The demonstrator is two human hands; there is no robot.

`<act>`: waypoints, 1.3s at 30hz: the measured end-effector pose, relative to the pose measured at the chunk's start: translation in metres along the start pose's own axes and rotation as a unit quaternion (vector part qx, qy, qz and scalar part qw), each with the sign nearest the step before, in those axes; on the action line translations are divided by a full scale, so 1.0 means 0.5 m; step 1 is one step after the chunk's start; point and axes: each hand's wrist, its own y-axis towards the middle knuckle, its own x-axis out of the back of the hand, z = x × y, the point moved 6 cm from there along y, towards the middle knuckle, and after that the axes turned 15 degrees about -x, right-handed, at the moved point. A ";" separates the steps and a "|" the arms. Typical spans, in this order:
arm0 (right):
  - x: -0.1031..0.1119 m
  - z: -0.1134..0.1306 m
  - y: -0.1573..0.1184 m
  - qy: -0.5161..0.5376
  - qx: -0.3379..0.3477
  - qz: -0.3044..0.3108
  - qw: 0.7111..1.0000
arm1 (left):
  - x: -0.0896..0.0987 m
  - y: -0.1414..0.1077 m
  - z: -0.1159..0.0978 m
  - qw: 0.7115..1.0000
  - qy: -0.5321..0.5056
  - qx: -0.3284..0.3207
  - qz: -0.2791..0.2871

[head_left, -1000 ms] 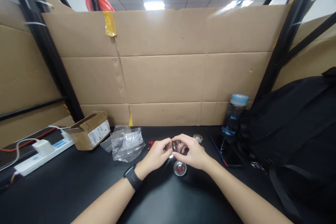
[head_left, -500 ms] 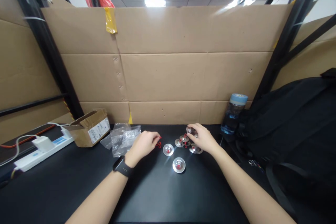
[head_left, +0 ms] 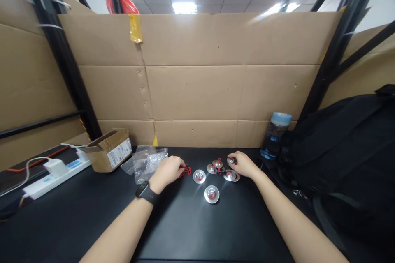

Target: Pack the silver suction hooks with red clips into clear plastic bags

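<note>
My left hand (head_left: 170, 169) has its fingers pinched at a small heap of red cord (head_left: 186, 170) on the black table. My right hand (head_left: 243, 164) is closed around the edge of a small metal finger cymbal (head_left: 231, 160), partly hidden by the fingers. Just below that hand lie overlapping finger cymbals (head_left: 230, 175). To its left is a cluster of several cymbals (head_left: 212, 168) with red cord loops. Between my hands, one cymbal (head_left: 199, 176) rests hollow side up, and another cymbal (head_left: 211, 194) lies nearer to me, each showing red at its centre.
Clear plastic bags (head_left: 149, 162) and an opened cardboard box (head_left: 109, 150) lie at the left, beside a white power strip (head_left: 66, 172) with cables. A water bottle (head_left: 275, 135) and a black backpack (head_left: 345, 160) stand at the right. A cardboard wall (head_left: 191, 90) closes the back.
My right hand has moved a little right with its cymbal, away from the cluster. My left fingers have lowered onto the red cord. The whole view has shifted slightly.
</note>
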 end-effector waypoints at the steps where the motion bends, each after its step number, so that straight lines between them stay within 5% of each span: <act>1: 0.001 0.001 -0.001 -0.001 0.000 0.002 1.000 | 0.004 0.002 -0.006 1.000 0.010 -0.011 -0.005; 6: 0.009 0.008 -0.007 0.008 0.001 0.007 1.000 | 0.025 0.009 -0.105 0.985 -0.075 -0.150 -0.043; 11: 0.011 0.003 -0.005 0.016 -0.005 0.007 1.000 | -0.020 0.001 -0.229 0.932 -0.217 -0.288 0.029; 19: 0.011 0.001 -0.009 0.015 -0.009 0.005 1.000 | -0.059 -0.004 -0.262 0.916 -0.229 -0.326 0.037; 25: 0.039 0.019 -0.017 0.042 -0.008 -0.043 0.998 | -0.032 0.005 -0.237 0.947 -0.193 -0.254 -0.035; 29: 0.080 0.114 -0.067 0.157 0.113 -0.074 0.978 | -0.009 0.013 -0.192 0.950 -0.251 -0.134 -0.131; 34: 0.068 0.253 -0.166 0.212 0.262 0.008 0.942 | -0.019 0.018 -0.134 0.913 -0.352 0.003 -0.207; 39: 0.024 0.288 -0.190 0.191 0.245 0.009 0.951 | -0.054 0.024 -0.124 0.836 -0.495 0.061 -0.230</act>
